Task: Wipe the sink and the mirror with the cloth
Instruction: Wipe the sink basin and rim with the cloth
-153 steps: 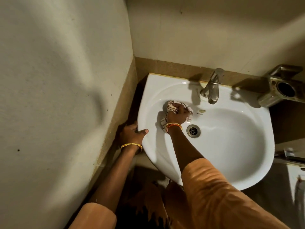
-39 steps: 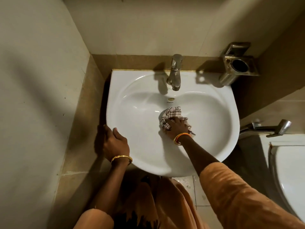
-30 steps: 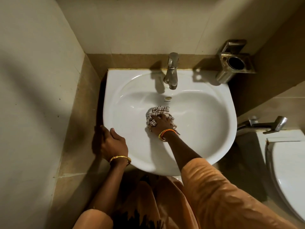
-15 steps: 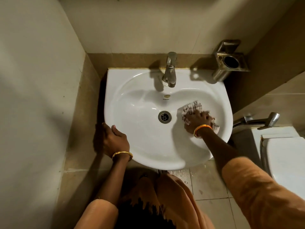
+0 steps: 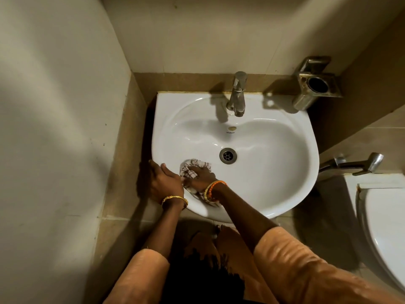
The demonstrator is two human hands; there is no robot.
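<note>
A white wall-mounted sink (image 5: 285, 163) fills the middle of the head view, with a round metal drain (image 5: 228, 155) in its bowl. My right hand (image 5: 200, 175) presses a crumpled checked cloth (image 5: 192, 166) against the bowl's near-left slope, just left of the drain. My left hand (image 5: 163, 183) grips the sink's left front rim, right beside the cloth hand. No mirror is in view.
A steel tap (image 5: 237, 95) rises at the sink's back edge. A metal holder (image 5: 315, 84) hangs on the wall at back right. A spray handle (image 5: 359, 164) and a white toilet (image 5: 385, 235) stand at right. A wall closes the left side.
My right hand has swept the cloth from the bowl's right side across to the near-left slope, uncovering the right half. My left hand stays on the rim.
</note>
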